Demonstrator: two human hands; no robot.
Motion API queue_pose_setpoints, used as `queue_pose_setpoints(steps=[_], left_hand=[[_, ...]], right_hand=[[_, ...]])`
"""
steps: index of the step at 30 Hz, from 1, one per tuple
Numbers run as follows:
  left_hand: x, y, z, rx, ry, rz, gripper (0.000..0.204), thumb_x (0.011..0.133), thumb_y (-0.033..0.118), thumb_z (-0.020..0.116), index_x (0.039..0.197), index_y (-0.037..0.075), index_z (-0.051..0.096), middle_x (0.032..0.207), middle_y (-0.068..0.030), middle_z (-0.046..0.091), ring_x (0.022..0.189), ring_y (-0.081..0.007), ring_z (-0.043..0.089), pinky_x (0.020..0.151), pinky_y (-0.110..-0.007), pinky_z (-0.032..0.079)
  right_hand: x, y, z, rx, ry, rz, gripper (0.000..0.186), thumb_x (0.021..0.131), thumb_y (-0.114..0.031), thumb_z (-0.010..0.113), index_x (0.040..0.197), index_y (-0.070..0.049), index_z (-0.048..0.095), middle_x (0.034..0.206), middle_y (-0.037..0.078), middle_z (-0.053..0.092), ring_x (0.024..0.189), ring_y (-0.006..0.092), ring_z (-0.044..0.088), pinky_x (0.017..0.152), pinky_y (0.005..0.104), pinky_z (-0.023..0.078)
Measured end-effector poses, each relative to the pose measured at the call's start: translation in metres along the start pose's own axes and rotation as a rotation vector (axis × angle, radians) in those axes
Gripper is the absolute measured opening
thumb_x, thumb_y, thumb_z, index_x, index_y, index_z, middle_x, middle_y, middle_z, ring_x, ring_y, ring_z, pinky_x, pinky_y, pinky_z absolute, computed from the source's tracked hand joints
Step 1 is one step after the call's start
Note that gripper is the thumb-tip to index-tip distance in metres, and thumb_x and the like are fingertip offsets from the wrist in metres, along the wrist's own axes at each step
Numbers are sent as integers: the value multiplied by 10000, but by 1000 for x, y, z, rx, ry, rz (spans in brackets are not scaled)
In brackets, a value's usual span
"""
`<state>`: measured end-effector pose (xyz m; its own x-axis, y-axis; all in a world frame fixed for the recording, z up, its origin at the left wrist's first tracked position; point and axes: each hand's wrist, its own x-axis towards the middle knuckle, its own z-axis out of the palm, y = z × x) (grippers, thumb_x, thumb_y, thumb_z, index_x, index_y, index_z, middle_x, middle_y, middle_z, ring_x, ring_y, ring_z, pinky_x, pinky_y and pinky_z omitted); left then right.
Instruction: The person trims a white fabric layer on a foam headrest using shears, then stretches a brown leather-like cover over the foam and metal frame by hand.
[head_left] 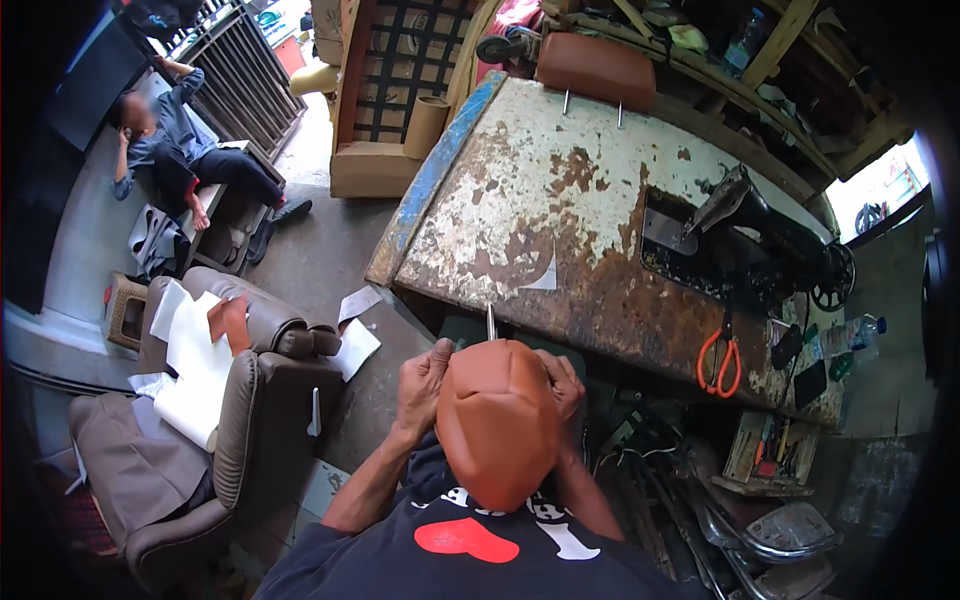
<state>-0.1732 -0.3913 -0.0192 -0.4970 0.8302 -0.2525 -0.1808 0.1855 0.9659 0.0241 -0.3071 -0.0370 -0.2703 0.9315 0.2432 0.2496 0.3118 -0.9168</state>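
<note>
A tan leather headrest (497,425) rests against my chest with a metal post (491,320) pointing away from me toward the workbench. My left hand (420,385) grips its left side, thumb along the edge. My right hand (563,385) holds the right side, with fingers curled and partly hidden behind it. The weathered workbench (460,265) lies just beyond the headrest. On its back edge sits a second brown headrest (595,65) with two metal posts toward me.
A black sewing machine (735,230), orange-handled scissors (718,370) and plastic bottle (845,340) are on the bench. A brown armchair (240,420) with white material stands left. A person (170,140) sits at upper left. A wooden frame (385,90) stands behind; metal parts (750,535) lie low right.
</note>
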Motion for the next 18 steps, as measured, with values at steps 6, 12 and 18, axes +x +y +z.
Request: queue_pose_setpoints(steps=[6, 12, 18], left_hand=[[4, -38, -1, 160, 36, 394, 338, 1085, 282, 614, 911, 9, 710, 774, 43, 608, 738, -33, 526, 626, -261, 461], [-30, -15, 12, 32, -177, 532, 257, 1078, 218, 591, 1231, 23, 660, 1161, -86, 712, 997, -122, 679, 852, -317, 561], [-43, 53, 13, -586, -322, 153, 302, 1079, 227, 577, 1295, 23, 628, 1252, -118, 692, 1081, -177, 686, 924, -363, 570]], right_hand=[[18, 3, -15, -27, -149, -85, 222, 1029, -162, 627, 1160, -12, 726, 1031, 179, 725, 939, 324, 721, 806, 382, 555], [-25, 12, -21, 497, -131, 66, 444, 1133, -294, 424, 1411, 5, 599, 1350, 184, 646, 1254, 293, 622, 1094, 391, 454], [-7, -88, -10, 418, -132, 98, 609, 1103, -402, 468, 1513, 49, 476, 1525, 210, 505, 1440, 338, 459, 1204, 426, 332]])
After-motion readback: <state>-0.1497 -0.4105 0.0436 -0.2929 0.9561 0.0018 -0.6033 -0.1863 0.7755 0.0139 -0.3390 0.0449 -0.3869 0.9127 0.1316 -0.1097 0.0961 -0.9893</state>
